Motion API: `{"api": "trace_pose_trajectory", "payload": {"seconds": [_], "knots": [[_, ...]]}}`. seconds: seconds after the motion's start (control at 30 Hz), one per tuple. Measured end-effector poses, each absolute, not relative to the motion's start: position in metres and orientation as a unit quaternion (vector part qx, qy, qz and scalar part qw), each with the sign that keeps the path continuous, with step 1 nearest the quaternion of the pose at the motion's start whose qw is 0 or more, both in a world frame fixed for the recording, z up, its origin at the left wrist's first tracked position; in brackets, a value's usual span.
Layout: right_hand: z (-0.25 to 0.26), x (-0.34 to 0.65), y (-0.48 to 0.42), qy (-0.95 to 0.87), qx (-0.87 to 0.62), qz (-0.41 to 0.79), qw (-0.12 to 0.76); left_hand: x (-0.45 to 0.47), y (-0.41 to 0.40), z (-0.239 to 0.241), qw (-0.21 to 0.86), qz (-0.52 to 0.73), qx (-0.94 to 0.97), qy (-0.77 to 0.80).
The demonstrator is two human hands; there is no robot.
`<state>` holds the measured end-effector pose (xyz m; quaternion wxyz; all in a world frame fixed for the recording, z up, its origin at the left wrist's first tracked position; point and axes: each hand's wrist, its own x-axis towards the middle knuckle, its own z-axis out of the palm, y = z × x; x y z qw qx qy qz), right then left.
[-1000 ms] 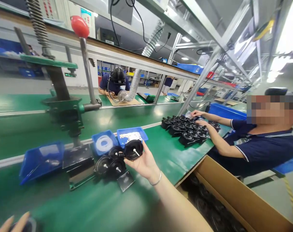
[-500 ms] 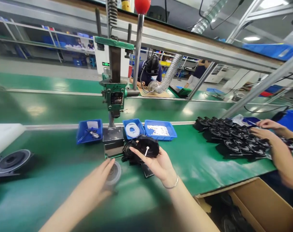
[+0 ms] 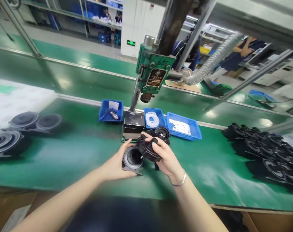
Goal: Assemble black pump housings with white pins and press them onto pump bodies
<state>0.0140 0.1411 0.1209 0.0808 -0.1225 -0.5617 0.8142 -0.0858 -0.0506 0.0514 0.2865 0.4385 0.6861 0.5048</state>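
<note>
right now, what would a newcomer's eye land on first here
Probably the green press head, in the upper middle. Below it, the right hand holds a black cap-like part close beside a round, open-mouthed housing in the left hand. At far right, black assemblies lie massed together.

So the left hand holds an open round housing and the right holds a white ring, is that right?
Not quite: the head view shows the right hand holding a black part. The left hand does hold the open round housing.
</note>
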Motion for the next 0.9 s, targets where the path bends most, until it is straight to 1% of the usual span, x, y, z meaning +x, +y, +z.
{"api": "trace_pose_trajectory", "payload": {"seconds": [0.23, 0.4, 0.47, 0.57, 0.7, 0.9], "knots": [[0.1, -0.003, 0.131, -0.682, -0.132, 0.714, 0.085, -0.086, -0.052, 0.052, 0.267, 0.53, 0.436, 0.677], [0.099, 0.0, 0.129, -0.757, -0.104, 0.637, 0.106, -0.088, -0.052, 0.049, 0.282, 0.523, 0.414, 0.69], [0.103, 0.004, 0.126, -0.799, -0.081, 0.583, 0.122, -0.088, -0.052, 0.048, 0.284, 0.52, 0.41, 0.694], [0.108, 0.01, 0.12, -0.869, -0.055, 0.469, 0.147, -0.088, -0.053, 0.047, 0.282, 0.523, 0.404, 0.695], [0.106, 0.016, 0.112, -0.917, -0.078, 0.356, 0.164, -0.088, -0.053, 0.048, 0.297, 0.535, 0.391, 0.688], [0.092, 0.016, 0.105, -0.928, -0.093, 0.302, 0.196, -0.09, -0.052, 0.047, 0.286, 0.547, 0.388, 0.684]]}}
